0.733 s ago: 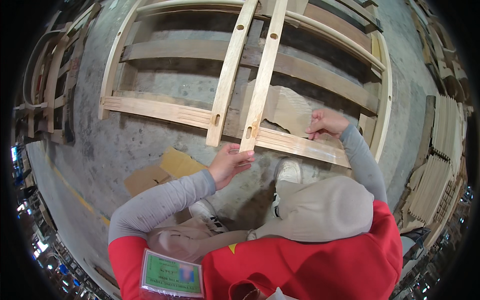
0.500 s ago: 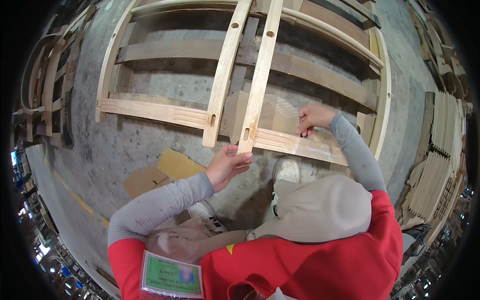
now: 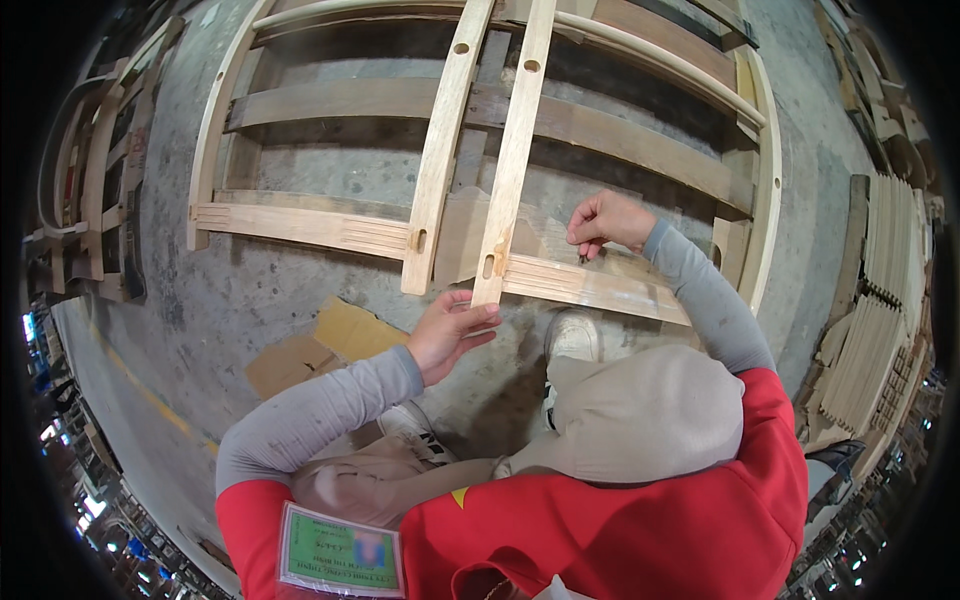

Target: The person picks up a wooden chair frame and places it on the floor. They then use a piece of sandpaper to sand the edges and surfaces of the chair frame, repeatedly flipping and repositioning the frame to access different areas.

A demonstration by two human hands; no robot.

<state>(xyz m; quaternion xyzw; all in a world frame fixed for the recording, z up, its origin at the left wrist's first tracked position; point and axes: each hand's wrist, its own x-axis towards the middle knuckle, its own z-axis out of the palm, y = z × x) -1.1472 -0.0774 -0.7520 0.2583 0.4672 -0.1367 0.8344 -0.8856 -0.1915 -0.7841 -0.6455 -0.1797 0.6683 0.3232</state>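
A pale wooden frame upright (image 3: 510, 175) with slots and a round hole runs away from me. At its near end, my left hand (image 3: 448, 335) is closed, thumb and fingers pinching the wood. A flat grooved rail (image 3: 590, 285) joins this upright on the right. Above that rail, my right hand (image 3: 612, 222) is closed in a pinch. A tiny dark thing (image 3: 583, 258) shows under its fingertips, too small to make out. A brownish mark shows on the upright beside its near slot. Left of it lies a second upright (image 3: 440, 160), joined to another grooved rail (image 3: 310, 225).
The frames rest on a worn wooden pallet (image 3: 340, 103) on the concrete floor. Cardboard pieces (image 3: 325, 345) lie left of my feet. Stacked wooden parts (image 3: 868, 300) stand at the right, and curved wooden frames (image 3: 95, 170) at the far left.
My right hand has lifted off the grooved rail and shifted left and slightly farther away, still pinched. My left hand stays at the upright's end.
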